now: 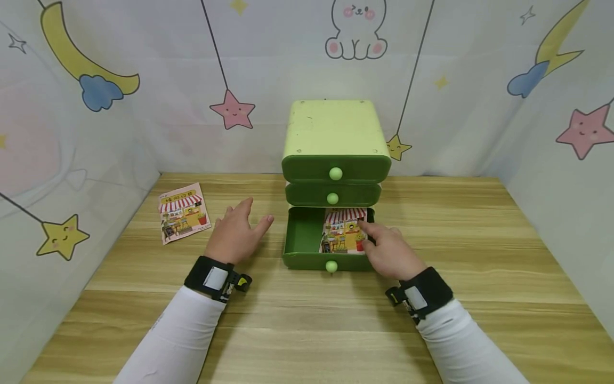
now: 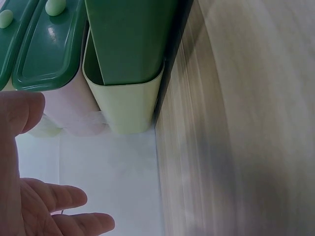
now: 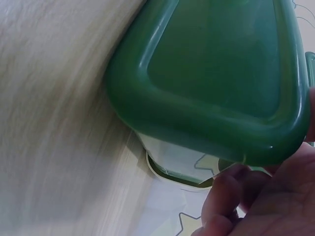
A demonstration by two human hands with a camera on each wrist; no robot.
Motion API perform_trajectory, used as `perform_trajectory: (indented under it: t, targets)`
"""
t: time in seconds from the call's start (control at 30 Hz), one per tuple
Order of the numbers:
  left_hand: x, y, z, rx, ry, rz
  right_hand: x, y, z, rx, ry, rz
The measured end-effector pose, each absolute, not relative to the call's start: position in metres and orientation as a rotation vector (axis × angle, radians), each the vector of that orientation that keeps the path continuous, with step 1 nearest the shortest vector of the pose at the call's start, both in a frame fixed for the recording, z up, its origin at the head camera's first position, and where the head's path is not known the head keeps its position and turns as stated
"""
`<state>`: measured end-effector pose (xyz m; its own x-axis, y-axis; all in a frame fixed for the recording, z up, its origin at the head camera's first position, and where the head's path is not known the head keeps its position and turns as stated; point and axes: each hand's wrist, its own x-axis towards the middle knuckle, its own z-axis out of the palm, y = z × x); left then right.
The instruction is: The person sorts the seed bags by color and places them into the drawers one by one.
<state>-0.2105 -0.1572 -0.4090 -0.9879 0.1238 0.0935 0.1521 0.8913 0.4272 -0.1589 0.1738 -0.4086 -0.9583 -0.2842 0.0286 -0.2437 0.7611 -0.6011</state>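
Note:
In the head view, the bottom drawer (image 1: pixel 304 234) of a small green cabinet (image 1: pixel 334 128) is pulled out. A flat pink packet (image 1: pixel 342 232), printed with a striped shop awning, lies in the drawer's right part. My right hand (image 1: pixel 390 250) is at the drawer's right wall, index finger and thumb extended onto the packet's right edge. The right wrist view shows its other fingers (image 3: pixel 224 196) bent loosely outside the drawer. My left hand (image 1: pixel 237 229) hovers left of the drawer, fingers spread, holding nothing. A similar packet (image 1: pixel 184 213) lies farther left on the table.
Two closed drawers with round knobs sit above, the top drawer (image 1: pixel 312 169) and the middle drawer (image 1: pixel 307 196). The wooden table (image 1: pixel 307 330) is bordered by white printed cloth (image 1: pixel 168 64) behind and at both sides.

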Motion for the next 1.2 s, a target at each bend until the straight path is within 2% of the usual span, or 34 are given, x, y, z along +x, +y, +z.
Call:
perform_trajectory:
  t: [1.2]
  targets:
    - [-0.212,-0.162,-0.41,-0.193,-2.983,-0.664,-0.166,0.197,-0.404,-0.258,3.137,-1.15]
